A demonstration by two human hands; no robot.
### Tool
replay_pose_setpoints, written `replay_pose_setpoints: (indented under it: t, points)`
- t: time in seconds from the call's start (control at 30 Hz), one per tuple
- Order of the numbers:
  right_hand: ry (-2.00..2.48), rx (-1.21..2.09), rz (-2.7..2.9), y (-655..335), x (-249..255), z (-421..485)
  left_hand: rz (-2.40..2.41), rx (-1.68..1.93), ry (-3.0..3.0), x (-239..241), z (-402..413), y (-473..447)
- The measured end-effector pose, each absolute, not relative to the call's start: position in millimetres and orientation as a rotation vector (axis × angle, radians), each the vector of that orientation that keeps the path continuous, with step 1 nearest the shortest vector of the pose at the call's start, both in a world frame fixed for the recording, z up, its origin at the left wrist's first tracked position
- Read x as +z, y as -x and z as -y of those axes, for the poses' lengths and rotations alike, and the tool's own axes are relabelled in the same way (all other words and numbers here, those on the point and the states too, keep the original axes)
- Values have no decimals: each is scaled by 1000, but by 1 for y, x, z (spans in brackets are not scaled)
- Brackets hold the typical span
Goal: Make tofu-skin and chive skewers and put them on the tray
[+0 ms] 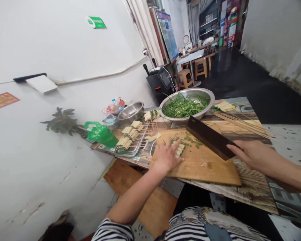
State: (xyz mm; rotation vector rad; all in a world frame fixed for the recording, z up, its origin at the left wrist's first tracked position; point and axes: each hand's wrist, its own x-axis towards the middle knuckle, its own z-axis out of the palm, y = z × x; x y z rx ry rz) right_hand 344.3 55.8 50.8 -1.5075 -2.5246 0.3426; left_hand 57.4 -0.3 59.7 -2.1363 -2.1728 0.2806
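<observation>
My left hand point(167, 156) lies with spread fingers at the left of the wooden cutting board point(203, 164), touching a row of pale rolls with green filling point(180, 149). They look like tofu-skin rolls stuffed with chives. In my right hand point(253, 153) is a dark cleaver point(208, 137), gripped and raised above the board's right side, its blade pointing up and left. Chopped green bits point(194, 140) are scattered behind the rolls. A loose pale sheet piece point(155, 137) sits at the board's far left edge.
Behind the board stands a large metal bowl point(212, 100) of chives. Bamboo skewers point(243, 124) lie at the right. Leftward are a metal tray point(126, 154) with skewered rolls point(130, 132), a green plastic bag point(101, 135) and a smaller metal bowl point(131, 113). A white wall borders the table's left.
</observation>
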Motion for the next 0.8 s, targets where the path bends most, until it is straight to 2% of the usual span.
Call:
replay_pose_setpoints:
  t: [0.23, 0.43, 0.63, 0.8]
  points:
    - [1468, 468, 2472, -343, 49, -52, 2301, 545, 2396, 70, -11, -51]
    - [1422, 526, 2441, -343, 50, -51, 2318, 625, 2350, 71, -19, -50]
    - [1432, 533, 2445, -342, 56, -50, 2066, 611, 2461, 71, -14, -45]
    - [1401, 419, 2579, -335, 62, -53, 1607, 458, 2779, 77, -12, -36]
